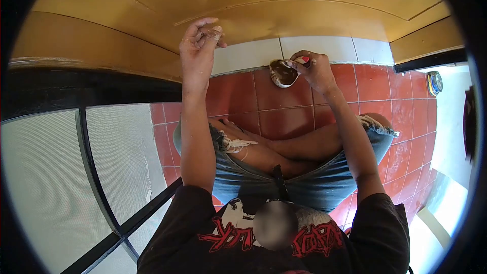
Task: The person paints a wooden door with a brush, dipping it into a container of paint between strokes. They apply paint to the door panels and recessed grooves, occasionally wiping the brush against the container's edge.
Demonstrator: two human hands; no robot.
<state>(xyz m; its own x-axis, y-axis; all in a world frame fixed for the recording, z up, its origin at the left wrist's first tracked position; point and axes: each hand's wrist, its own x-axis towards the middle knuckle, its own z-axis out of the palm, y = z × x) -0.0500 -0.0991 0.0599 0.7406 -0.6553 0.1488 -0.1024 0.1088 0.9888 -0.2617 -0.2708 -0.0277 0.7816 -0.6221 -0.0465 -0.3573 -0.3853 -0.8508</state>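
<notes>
My left hand (pixel 199 45) is raised against the ochre wall (pixel 284 15), its fingers curled and the smeared fingertips pinched together on the surface; I see nothing held in it. My right hand (pixel 313 68) grips a small red-handled tool (pixel 303 60) whose tip dips into a small bowl of brown paste (pixel 282 74). The bowl stands on the red floor tiles (pixel 284 116), right by the white tile skirting (pixel 317 48). I sit cross-legged in denim shorts, knees below both hands.
A black-framed frosted glass panel (pixel 50 172) fills the left side. A small round blue and yellow tin (pixel 434 82) lies at the right, where the red tiles meet a bright white floor (pixel 451 137). A black strip (pixel 431 61) runs under the wall there.
</notes>
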